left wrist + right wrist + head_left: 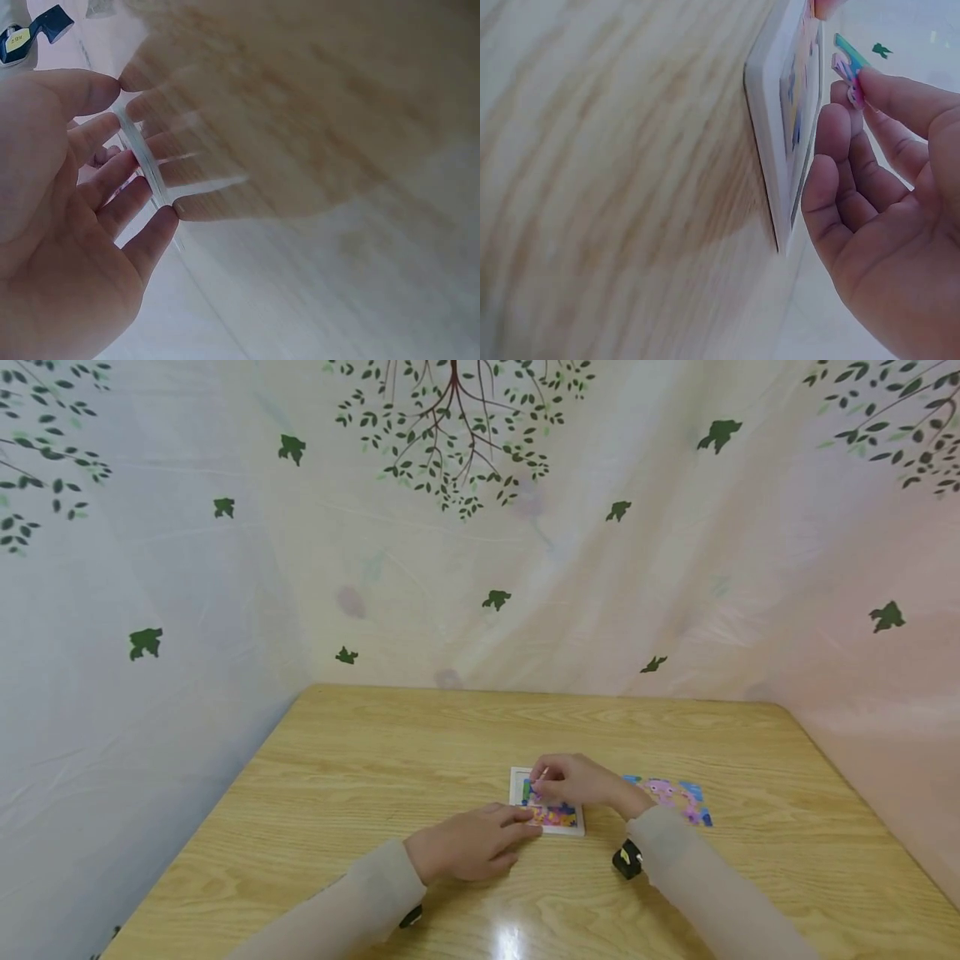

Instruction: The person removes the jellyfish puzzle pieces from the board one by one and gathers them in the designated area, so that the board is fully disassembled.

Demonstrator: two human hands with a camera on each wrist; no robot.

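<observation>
While a pale cloth backdrop printed with dark green leaves (pixel 405 627) closes off the far side and both flanks, one yellowish wood-grain table (pixel 375 760) fills the near part of the scene. Two arms in light beige sleeves (pixel 735 885) reach in from the near edge, each with a small black device (pixel 628 858) at the wrist, two in all.

The person has two hands at work, right of the table's middle. The left hand (pixel 476 843) lies at the near left corner of one flat white-rimmed puzzle tray (pixel 562 830), its fingers extended and touching the tray, gripping nothing. The right hand (pixel 581 779) is above the tray's far part, thumb and fingers pinching one small thin puzzle piece (pixel 849 73) in green, pink and white.

The relation that counts, it seems, is the piece's height and tilt against the tray: in the right wrist view it stands askew, clear of the rim, with the right hand the nearer to it. The tray is foreshortened, so its long axis cannot be told.

To the right of the tray, partly behind the right wrist, lies one flat pink-and-blue printed patch (pixel 696 791); whether it is a single card or several pieces is unclear. Inside the tray, a multicoloured picture (pixel 555 817) shows between the hands; its pieces are too small to count.
</observation>
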